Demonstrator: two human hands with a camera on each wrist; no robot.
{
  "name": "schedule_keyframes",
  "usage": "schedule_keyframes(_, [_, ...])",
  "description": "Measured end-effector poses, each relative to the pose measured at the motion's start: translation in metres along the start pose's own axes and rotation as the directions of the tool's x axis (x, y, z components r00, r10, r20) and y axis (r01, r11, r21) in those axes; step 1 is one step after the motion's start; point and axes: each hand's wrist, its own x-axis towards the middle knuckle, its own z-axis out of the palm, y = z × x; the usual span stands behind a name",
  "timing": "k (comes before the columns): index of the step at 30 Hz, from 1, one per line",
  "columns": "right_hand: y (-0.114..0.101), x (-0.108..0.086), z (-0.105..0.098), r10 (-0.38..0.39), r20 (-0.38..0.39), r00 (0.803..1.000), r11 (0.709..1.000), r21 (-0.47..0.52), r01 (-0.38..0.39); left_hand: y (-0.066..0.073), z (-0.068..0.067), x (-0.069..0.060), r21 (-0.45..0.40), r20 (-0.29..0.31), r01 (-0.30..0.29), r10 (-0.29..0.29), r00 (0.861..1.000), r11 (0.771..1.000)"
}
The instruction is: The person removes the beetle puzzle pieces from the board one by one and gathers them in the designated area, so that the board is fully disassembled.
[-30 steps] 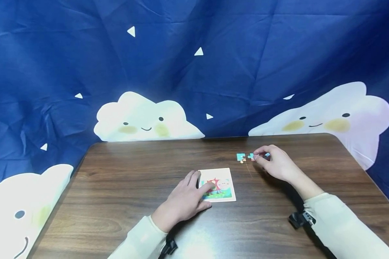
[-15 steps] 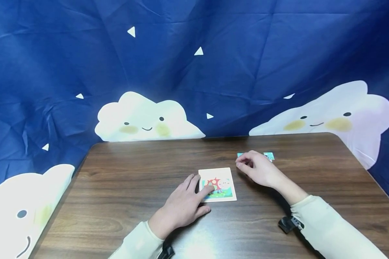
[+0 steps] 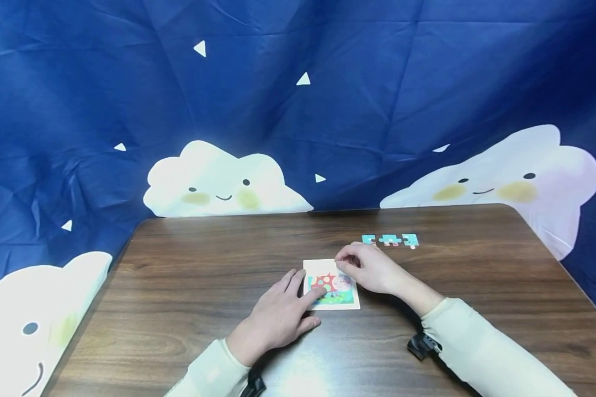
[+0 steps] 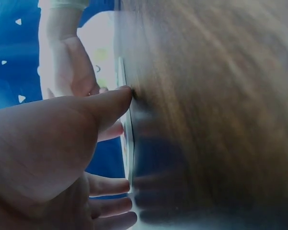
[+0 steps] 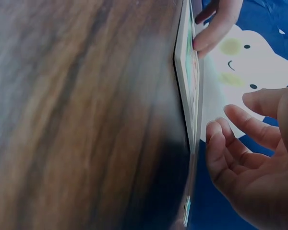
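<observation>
In the head view, a square puzzle board [image 3: 323,266] shows a red, spotted, pink-faced figure over green in its lower part, with a pale strip above. The left hand [image 3: 278,317] lies at its left side, index finger on the picture, the other fingers spread by the edge. At the board's upper right corner hovers the right hand [image 3: 377,270], thumb and index near each other. In the right wrist view this hand [image 5: 264,158] has bent fingers apart from the thumb, with nothing visible between them, beside the board [image 5: 185,72].
Three blue puzzle pieces lie in a row behind the right hand: a left one [image 3: 368,239], partly covered by that hand, a middle one [image 3: 390,240] and a right one [image 3: 410,240]. A blue curtain [image 3: 288,121] with printed clouds hangs beyond the brown table [image 3: 189,286].
The right hand has moved left and nearer, from the row of pieces to the board's upper right corner, uncovering the middle and right pieces. The left hand has barely shifted.
</observation>
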Motion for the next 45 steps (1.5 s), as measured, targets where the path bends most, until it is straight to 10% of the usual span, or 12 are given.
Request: schedule_keyframes(45, [-0.012,0.023,0.024,-0.03,0.174,0.984,0.999,0.032,0.024,0.005,-0.002,0.004,0.02,0.018,0.035,-0.035,0.999,0.999])
